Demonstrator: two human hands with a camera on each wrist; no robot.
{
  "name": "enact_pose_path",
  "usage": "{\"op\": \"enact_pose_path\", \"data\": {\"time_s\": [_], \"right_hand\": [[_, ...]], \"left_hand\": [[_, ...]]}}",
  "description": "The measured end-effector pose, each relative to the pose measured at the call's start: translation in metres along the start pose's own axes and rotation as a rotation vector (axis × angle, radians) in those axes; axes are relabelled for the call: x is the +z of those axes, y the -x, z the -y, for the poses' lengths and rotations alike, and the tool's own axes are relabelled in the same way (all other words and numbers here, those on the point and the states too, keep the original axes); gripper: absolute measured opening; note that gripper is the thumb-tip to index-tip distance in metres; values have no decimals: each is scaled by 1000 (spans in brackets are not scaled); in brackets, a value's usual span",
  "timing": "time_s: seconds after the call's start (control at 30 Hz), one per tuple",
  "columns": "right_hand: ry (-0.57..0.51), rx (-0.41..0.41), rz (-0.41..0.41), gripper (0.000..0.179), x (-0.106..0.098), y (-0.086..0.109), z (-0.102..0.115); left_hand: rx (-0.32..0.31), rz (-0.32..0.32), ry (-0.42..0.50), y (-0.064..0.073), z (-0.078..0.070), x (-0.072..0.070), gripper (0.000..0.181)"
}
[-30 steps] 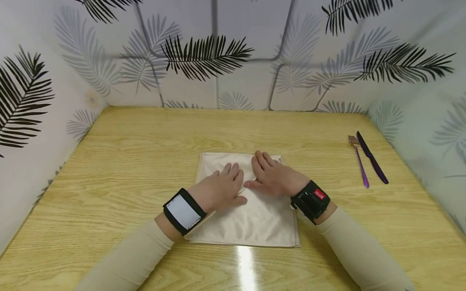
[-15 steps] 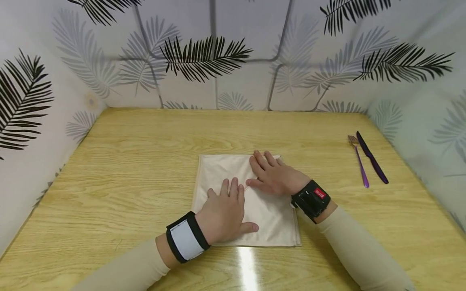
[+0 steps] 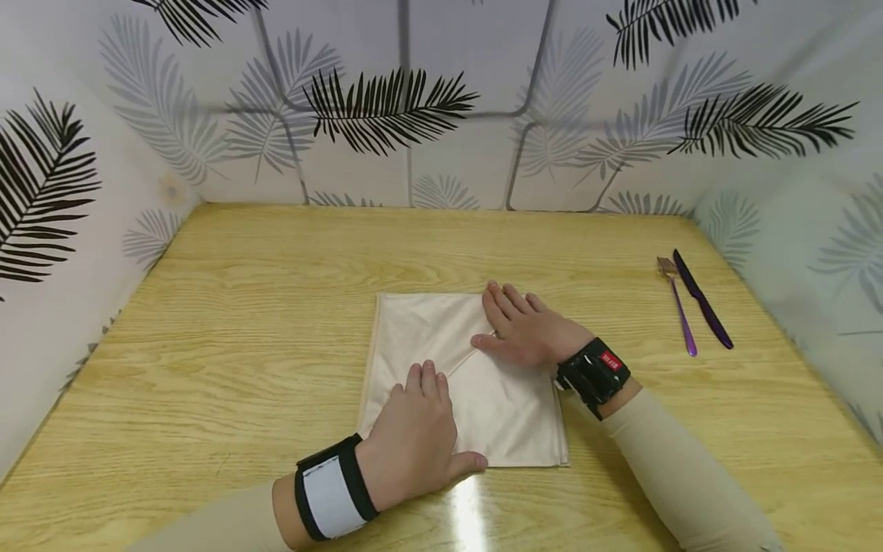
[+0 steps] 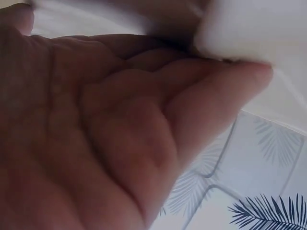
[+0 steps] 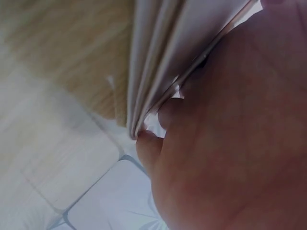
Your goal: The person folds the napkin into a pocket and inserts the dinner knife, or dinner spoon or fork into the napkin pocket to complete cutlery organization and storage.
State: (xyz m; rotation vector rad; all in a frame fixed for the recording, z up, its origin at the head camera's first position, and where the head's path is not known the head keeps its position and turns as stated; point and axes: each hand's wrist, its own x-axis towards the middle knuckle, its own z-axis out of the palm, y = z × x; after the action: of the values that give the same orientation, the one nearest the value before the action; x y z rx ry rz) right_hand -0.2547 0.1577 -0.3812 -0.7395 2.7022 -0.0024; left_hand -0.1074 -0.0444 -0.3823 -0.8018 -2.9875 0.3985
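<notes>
Across the desk (image 3: 241, 322), fork (image 3: 680, 310) and knife (image 3: 704, 300) are caught by the head view alone, stacked layers of cloth (image 3: 507, 418) clearest at the right wrist; it is partly covered by left grip (image 3: 414, 441) and right grip (image 3: 534, 330), fingers extended.

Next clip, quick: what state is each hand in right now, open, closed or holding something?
Left hand: open, on the near left part of the folded cloth, gripping nothing.
Right hand: open, on the cloth's far right corner, gripping nothing.
</notes>
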Motion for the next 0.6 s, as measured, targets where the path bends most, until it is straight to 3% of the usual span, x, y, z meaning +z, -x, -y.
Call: {"op": "enact_pose_path", "data": {"time_s": [0.3,0.6], "right_hand": [[-38,-45,77,87,8,-15,-33],[-82,-22,86,96,9,-22,-55]], "left_hand": [[9,51,-91,27,-11,-4,91],[17,-54,-96,46,-8,1,78]]}}
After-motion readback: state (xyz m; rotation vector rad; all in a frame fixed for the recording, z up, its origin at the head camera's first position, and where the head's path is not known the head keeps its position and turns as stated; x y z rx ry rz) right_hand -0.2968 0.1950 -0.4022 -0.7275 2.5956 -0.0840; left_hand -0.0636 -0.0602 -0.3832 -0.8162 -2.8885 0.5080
